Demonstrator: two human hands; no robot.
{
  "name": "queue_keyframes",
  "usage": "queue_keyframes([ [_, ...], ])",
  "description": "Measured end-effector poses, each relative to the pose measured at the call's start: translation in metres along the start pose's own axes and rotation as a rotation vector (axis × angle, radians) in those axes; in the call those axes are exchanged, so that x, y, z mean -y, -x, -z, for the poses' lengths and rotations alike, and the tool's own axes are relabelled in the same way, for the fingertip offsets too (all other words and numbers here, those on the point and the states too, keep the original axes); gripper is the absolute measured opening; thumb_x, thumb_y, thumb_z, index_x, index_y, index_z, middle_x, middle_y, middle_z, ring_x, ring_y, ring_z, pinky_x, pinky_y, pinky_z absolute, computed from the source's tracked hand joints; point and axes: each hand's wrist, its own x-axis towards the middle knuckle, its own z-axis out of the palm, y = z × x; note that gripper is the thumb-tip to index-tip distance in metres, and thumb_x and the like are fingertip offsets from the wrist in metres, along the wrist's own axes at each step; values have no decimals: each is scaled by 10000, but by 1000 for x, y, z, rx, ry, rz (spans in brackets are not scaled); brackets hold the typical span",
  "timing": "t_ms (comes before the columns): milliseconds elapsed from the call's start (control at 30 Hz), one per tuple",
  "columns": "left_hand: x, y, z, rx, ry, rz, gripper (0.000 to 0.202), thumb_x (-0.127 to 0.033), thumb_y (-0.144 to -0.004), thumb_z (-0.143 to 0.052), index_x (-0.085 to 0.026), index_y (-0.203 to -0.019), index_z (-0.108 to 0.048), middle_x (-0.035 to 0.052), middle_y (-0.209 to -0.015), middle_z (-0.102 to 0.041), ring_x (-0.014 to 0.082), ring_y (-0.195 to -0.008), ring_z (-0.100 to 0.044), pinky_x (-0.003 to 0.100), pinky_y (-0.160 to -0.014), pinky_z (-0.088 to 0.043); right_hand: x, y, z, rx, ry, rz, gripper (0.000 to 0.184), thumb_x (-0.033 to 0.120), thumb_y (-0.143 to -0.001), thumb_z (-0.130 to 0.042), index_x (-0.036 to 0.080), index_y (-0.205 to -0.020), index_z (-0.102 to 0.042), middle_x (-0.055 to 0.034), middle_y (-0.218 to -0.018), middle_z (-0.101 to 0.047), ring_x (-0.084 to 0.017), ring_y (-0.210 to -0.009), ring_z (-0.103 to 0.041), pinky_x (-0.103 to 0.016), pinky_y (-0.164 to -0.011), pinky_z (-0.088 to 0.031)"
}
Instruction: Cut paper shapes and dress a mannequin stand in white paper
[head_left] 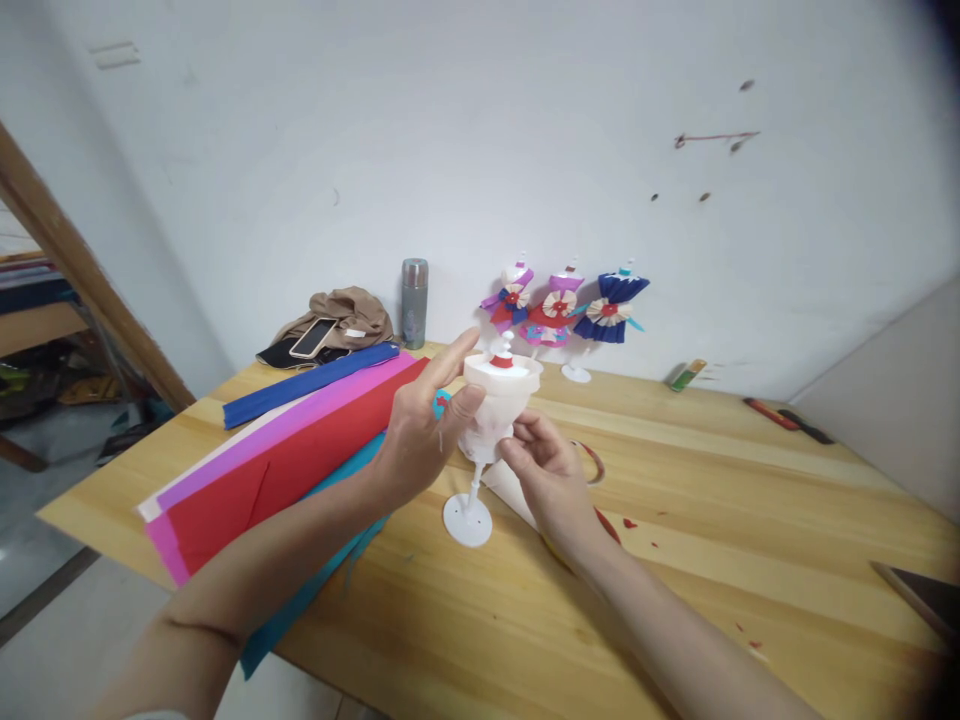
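Observation:
A small white dress-form mannequin (470, 520) stands on its round base, tilted slightly, with a red band round its neck. Cream paper (495, 402) wraps its body and flares out at the chest. My right hand (551, 470) is closed on the wrapped lower part, thumb in front. On the other side, my left hand (424, 425) has its index finger raised and its thumb spread near the paper; its other fingers are partly hidden. A turquoise piece with a red middle (442, 403) shows behind the left thumb; I cannot tell what it rests on.
Left lie red (300, 475), blue (311, 385) and turquoise (300, 610) paper sheets. Three dressed mannequins (611, 310), a flask (414, 305), and a phone (313, 338) on brown cloth stand behind. A glue stick (688, 375), a red-and-black tool (787, 418) and red scraps lie right.

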Motion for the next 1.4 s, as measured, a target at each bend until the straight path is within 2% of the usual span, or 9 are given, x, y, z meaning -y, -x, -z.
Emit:
queue_keyframes([
  [100, -1, 1, -1, -3, -15, 3, 715, -491, -930, -667, -172, -1541, -480, 164, -1448, -652, 309, -1355, -606, 416, -1131, -473, 1, 1, 0, 2, -43, -3, 319, 449, -812, -841, 280, -1046, -704, -52, -1075, -801, -234, -1003, -749, -386, -904, -587],
  [233, 4, 5, -8, 18, 96, 186, 969, -430, -782, -822, -158, -1594, -366, 182, -1323, -714, 332, -1269, -652, 438, -1064, -513, 3, 2, 0, 3, -45, 14, 291, 443, -825, -847, 297, -1044, -724, -36, -1057, -804, -217, -989, -749, -357, -872, -591],
  [300, 9, 6, -13, 59, 199, 268, 913, -398, -717, -864, -148, -1504, -474, 169, -1269, -737, 318, -1188, -692, 397, -991, -547, 4, 3, 0, 21, -32, 33, 303, 442, -821, -854, 305, -1059, -728, -34, -1062, -805, -219, -1001, -750, -360, -891, -590],
  [467, 16, 4, -18, 109, 310, 415, 540, -437, -661, -874, -100, -1051, -713, 151, -1060, -790, 295, -986, -745, 362, -850, -585, 14, 4, 5, 70, 99, 68, 323, 504, -847, -814, 289, -1080, -752, -45, -1060, -799, -237, -992, -742, -402, -945, -577],
  [600, 14, 2, -18, 131, 331, 415, 505, -418, -665, -869, -107, -1046, -753, 147, -1098, -795, 311, -1038, -743, 389, -897, -586, 26, -5, 11, -89, 229, 183, 331, 577, -884, -745, 276, -1018, -775, -43, -1004, -798, -246, -970, -731, -402, -913, -576],
  [800, 12, 2, -22, 148, 352, 440, 493, -397, -642, -893, -113, -1023, -760, 128, -1059, -805, 296, -1025, -749, 409, -928, -581, 39, -19, 14, -67, 291, 177, 442, 651, -966, -585, 288, -1141, -769, -69, -1276, -755, -295, -1240, -661, -462, -1106, -492],
  [933, 13, 4, -24, 157, 409, 465, 490, -396, -659, -890, -118, -1039, -755, 135, -1088, -801, 290, -1041, -748, 420, -945, -574, 40, -19, 9, -81, 303, 105, 539, 715, -977, -493, 272, -1081, -783, -85, -1190, -779, -298, -1191, -686, -444, -1055, -529],
  [1133, 12, 6, -24, 141, 419, 466, 456, -366, -664, -892, -132, -1031, -757, 118, -1060, -801, 256, -976, -749, 400, -918, -580, 48, -15, -4, -161, 235, 111, 604, 782, -911, -533, 280, -1166, -750, -104, -1224, -753, -316, -1212, -665, -449, -950, -568],
  [1400, 11, 7, -26, 136, 422, 452, 480, -404, -668, -892, -133, -1034, -741, 106, -1031, -800, 241, -948, -742, 385, -896, -578, 47, -11, -6, -210, 306, 126, 505, 719, -928, -579, 249, -923, -763, -61, -915, -748, -239, -855, -673, -383, -810, -544],
])
